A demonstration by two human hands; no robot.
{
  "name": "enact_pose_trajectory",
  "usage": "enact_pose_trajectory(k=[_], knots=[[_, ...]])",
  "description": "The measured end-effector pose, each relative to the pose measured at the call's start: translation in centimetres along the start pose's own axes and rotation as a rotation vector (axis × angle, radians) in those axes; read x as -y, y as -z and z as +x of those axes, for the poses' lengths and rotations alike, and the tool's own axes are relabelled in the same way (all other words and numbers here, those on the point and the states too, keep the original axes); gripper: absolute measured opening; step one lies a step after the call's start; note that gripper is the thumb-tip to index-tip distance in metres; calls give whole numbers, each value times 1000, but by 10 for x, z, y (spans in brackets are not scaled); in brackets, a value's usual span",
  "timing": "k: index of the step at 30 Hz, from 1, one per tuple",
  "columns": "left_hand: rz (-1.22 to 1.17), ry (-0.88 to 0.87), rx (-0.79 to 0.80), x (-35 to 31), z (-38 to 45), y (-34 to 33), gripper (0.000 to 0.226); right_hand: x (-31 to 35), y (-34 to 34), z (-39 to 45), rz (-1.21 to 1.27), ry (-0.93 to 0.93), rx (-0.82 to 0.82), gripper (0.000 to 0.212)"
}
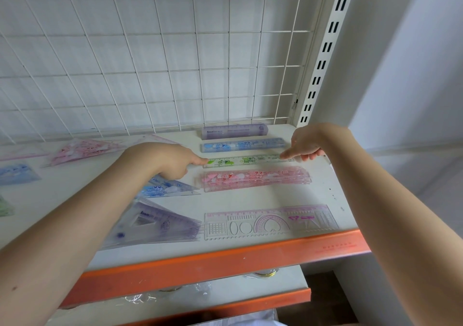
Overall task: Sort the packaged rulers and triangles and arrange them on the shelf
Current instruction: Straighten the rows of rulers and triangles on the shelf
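Note:
A green packaged ruler [246,161] lies flat on the white shelf [250,199], third in a column of rulers. My left hand [172,160] touches its left end with one extended finger, the others curled. My right hand [307,145] touches its right end the same way. Behind it lie a blue ruler [243,145] and a purple ruler [234,130]. In front lie a pink ruler pack [253,178] and a pink stencil ruler [270,221]. Blue triangles [170,189] and purple triangles [155,225] sit partly under my left forearm.
Pink triangles [82,150], a blue triangle pack [17,174] and a green item [5,206] lie at the shelf's left. A wire grid [175,62] backs the shelf and a slotted upright [323,57] stands at right. The shelf has an orange front edge [225,260]; a lower shelf holds clear packets.

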State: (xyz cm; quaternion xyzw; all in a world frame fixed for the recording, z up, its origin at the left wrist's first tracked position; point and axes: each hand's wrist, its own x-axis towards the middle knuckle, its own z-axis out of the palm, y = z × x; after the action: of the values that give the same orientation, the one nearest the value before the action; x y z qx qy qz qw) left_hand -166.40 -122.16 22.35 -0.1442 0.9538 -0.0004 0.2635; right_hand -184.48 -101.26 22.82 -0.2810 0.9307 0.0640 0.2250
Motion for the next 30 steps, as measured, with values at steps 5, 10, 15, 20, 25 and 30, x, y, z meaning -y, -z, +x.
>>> enact_pose_trajectory(k=[5,10,15,20,25,30], knots=[[-32,-13,-34,0,-4,0,58,0,0,-2,16,-14,-22,48],[-70,-101,-165,-7,-15,10,49,3,10,-15,64,18,-20,48],[-8,-131,-124,-26,-19,11,62,19,18,-53,-44,58,58,54],[8,-116,-55,-28,-12,2,60,30,8,-70,-246,9,78,65],[6,-139,-84,-28,-6,-1,46,26,-4,-64,-199,-4,121,64],[-36,-179,-112,-31,-2,-1,43,24,-11,-56,-157,13,79,42]])
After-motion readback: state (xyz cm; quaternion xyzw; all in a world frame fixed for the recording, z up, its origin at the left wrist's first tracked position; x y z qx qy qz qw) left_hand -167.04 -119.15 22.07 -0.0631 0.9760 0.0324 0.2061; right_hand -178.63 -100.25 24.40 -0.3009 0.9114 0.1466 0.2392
